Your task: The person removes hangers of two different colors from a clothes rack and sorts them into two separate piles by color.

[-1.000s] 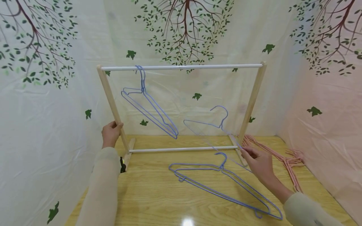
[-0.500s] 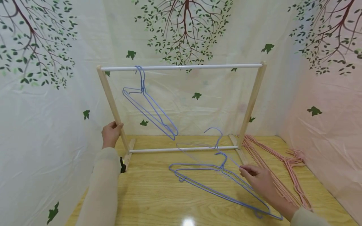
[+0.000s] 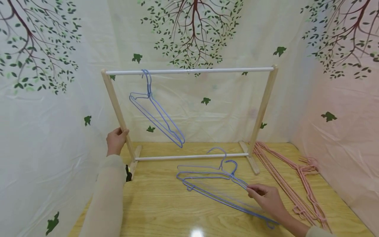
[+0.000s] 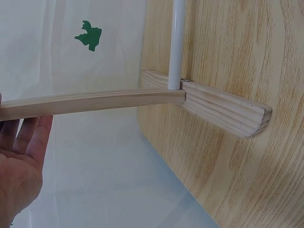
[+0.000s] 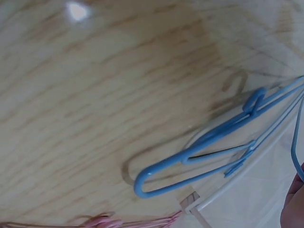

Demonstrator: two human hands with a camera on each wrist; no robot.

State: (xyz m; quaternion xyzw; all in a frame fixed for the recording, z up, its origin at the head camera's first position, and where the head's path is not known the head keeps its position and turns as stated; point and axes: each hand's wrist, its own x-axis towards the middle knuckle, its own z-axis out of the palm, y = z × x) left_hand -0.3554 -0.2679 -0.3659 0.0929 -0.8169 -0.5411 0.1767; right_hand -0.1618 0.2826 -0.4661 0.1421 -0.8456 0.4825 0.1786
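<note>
My left hand [image 3: 116, 141] grips the left wooden post [image 3: 113, 100] of a small clothes rack; in the left wrist view the fingers [image 4: 39, 142] wrap behind that post. Two blue-purple wire hangers [image 3: 149, 89] hang close together near the left end of the white top rail [image 3: 189, 70]. With thumb and fingers, my right hand [image 3: 267, 199] pinches the right shoulder of another blue hanger [image 3: 224, 159], its hook pointing up. It overlaps the blue hangers [image 3: 237, 207] lying on the table. In the right wrist view, the held hanger [image 5: 295, 142] runs down to the hand at the right edge.
A bundle of pink hangers [image 3: 306, 170] lies on the wooden table [image 3: 160, 204] at the right, beside the rack's right foot [image 3: 253, 164]. A small black object [image 3: 128, 173] is by the left foot. Printed curtains [image 3: 189, 108] stand behind and at both sides.
My right hand has lowered the pinched hanger toward the table and slightly left, over the lying blue hangers. The left hand stays on the post.
</note>
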